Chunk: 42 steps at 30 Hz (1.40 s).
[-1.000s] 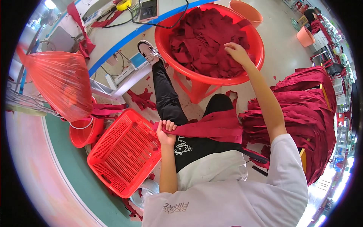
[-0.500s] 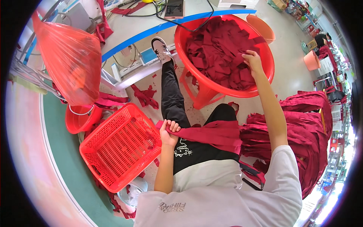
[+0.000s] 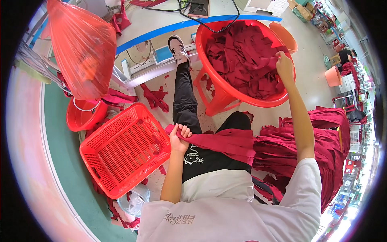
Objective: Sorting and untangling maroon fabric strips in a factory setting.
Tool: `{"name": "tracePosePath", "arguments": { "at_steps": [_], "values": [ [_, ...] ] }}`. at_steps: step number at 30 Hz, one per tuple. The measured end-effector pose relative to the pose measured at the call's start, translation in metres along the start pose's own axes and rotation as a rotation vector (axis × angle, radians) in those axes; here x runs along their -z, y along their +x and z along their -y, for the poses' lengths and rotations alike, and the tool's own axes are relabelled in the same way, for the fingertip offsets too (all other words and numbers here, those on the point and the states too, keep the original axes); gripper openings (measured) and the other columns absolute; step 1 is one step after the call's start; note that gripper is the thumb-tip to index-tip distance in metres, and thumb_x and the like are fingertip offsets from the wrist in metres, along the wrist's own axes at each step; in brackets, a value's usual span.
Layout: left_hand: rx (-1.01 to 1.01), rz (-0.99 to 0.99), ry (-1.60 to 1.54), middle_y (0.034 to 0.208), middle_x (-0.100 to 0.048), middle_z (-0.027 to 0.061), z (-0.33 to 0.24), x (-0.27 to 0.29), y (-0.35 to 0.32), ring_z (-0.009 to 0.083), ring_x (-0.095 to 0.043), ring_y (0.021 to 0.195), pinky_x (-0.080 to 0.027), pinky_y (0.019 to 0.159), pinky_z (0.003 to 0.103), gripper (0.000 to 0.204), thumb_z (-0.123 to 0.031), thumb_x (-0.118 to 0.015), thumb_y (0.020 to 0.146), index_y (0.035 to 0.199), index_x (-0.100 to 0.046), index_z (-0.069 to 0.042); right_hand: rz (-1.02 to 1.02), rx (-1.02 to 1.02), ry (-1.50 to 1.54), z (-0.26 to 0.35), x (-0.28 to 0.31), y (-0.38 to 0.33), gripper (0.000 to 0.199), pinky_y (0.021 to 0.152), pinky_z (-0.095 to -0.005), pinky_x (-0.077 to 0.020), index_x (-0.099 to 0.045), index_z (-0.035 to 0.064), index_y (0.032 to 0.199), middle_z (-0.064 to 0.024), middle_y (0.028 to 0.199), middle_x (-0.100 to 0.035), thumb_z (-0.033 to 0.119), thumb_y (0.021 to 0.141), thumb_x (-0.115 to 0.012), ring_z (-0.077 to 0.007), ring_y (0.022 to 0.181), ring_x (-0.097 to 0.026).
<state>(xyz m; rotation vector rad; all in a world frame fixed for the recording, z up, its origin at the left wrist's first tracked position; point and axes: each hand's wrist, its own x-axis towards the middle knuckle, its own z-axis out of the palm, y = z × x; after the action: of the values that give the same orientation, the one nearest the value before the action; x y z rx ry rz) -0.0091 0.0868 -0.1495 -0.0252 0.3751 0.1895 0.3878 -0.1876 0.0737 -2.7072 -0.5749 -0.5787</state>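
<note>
My left hand [image 3: 179, 138] is closed around the narrow end of a dark red fabric strip [image 3: 225, 142]. The strip lies across my lap and widens toward the right, where it meets a heap of hanging red cloth [image 3: 300, 145]. My right hand [image 3: 284, 66] reaches out to the right side of a big red plastic tub [image 3: 291, 86]. Its fingers are pinched at a small red fabric piece [image 3: 283, 49] by the rim. Many cut red fabric pieces [image 3: 244, 60] fill the tub, which rests on a red stool [image 3: 215, 105].
An orange-red slatted basket [image 3: 125, 147] stands at my left, beside a red bucket [image 3: 86, 117] and below a hanging red plastic bag [image 3: 84, 52]. Ahead runs a blue-edged table [image 3: 161, 27] with a phone and cable. Fabric scraps [image 3: 155, 98] litter the floor.
My right hand has moved right, from over the fabric pieces to the tub's rim, its fingers closing at a piece. My left hand keeps its hold on the strip. The view has shifted slightly.
</note>
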Motion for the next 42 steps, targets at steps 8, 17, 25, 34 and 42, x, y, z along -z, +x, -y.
{"name": "tracePosePath", "arguments": {
  "at_steps": [8,17,25,34,42],
  "values": [
    [-0.011,0.0,0.014,0.059,-0.033,0.0002,0.001,0.0,0.0,0.0139,-0.034,0.054,-0.034,0.059,0.03,0.029,-0.026,-0.04,0.102,0.08,-0.048,-0.009,0.077,-0.07,0.973,0.049,0.073,0.016,0.019,0.074,-0.0243,-0.0462,-0.066,0.0044,0.099,0.0014,0.097,-0.062,0.011,0.095,-0.048,-0.0081,0.087,-0.057],
    [0.002,0.017,-0.027,0.058,-0.033,-0.0002,-0.003,0.002,0.002,0.0134,-0.034,0.053,-0.032,0.058,0.029,0.03,-0.028,-0.041,0.101,0.081,-0.053,-0.009,0.49,0.443,1.468,0.268,0.132,-0.08,0.027,0.059,-0.0207,-0.0473,-0.064,-0.0042,0.092,-0.0102,0.094,-0.057,-0.009,0.084,-0.039,-0.0123,0.068,-0.059],
    [-0.163,-0.204,0.042,0.096,-0.066,0.0107,0.006,0.016,0.006,0.0232,-0.065,0.09,-0.055,0.079,0.038,0.063,-0.062,-0.03,0.098,0.102,-0.06,-0.007,0.914,0.286,1.073,0.281,-0.098,-0.249,0.015,0.072,-0.0295,-0.0502,-0.067,-0.0008,0.098,-0.0115,0.088,-0.066,0.003,0.086,-0.059,-0.0201,0.081,-0.065],
    [-0.154,-0.155,-0.013,0.094,-0.065,0.0086,0.001,-0.008,-0.01,0.0246,-0.064,0.09,-0.052,0.081,0.038,0.07,-0.071,-0.035,0.092,0.106,-0.06,-0.007,1.169,-0.378,1.238,0.266,-0.116,-0.266,0.017,0.06,-0.0235,-0.047,-0.062,-0.0014,0.105,-0.0039,0.079,-0.063,0.0,0.091,-0.053,-0.0106,0.065,-0.059],
    [-0.131,-0.201,-0.069,0.078,-0.061,0.0038,-0.001,0.005,-0.004,0.0169,-0.061,0.074,-0.05,0.073,0.031,0.043,-0.043,-0.045,0.1,0.102,-0.064,-0.004,0.968,0.058,0.62,0.25,-0.094,-0.264,0.023,0.064,-0.0299,-0.0463,-0.059,0.0025,0.108,-0.0082,0.074,-0.06,0.015,0.089,-0.063,-0.017,0.069,-0.058]
  ]
}}
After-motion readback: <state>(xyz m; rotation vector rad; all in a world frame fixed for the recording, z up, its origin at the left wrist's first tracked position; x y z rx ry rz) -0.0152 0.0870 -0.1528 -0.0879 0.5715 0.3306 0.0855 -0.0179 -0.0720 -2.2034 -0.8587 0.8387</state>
